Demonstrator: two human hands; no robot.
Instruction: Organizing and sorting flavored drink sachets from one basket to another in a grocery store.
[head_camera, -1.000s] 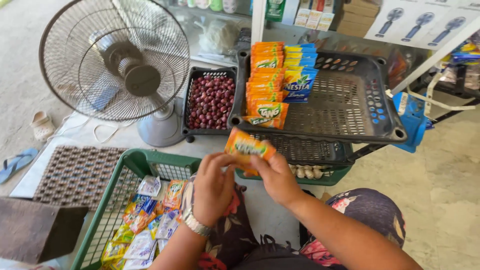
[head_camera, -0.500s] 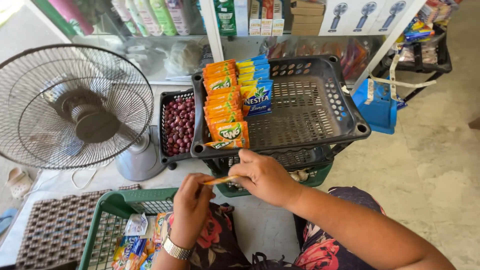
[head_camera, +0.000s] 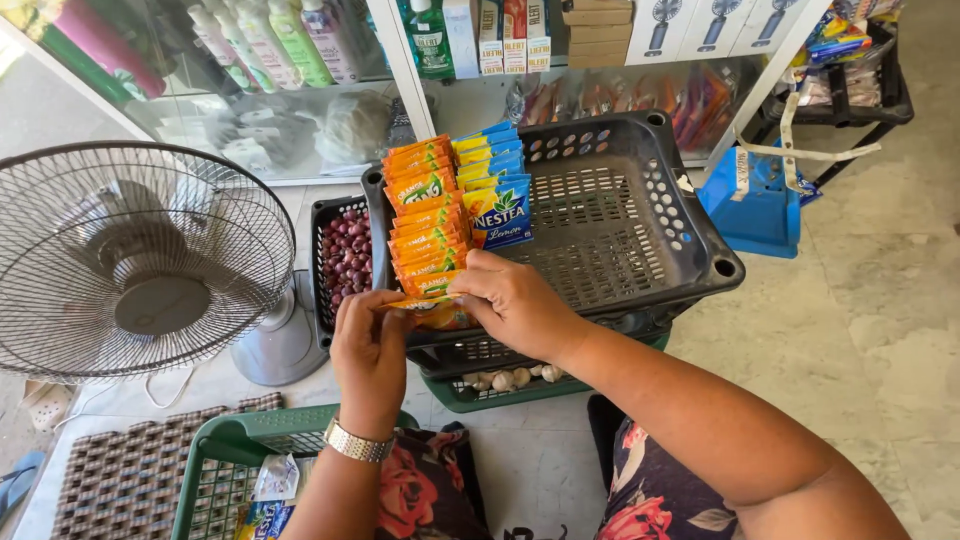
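Both hands hold one orange sachet (head_camera: 432, 312) at the near rim of the dark crate (head_camera: 640, 215). The left hand (head_camera: 368, 350) pinches its left end; the right hand (head_camera: 515, 305) grips its right end. A second ago the sachet was lower, clear of the crate. It now meets the front of the orange row (head_camera: 425, 215), beside the blue sachets (head_camera: 495, 190).
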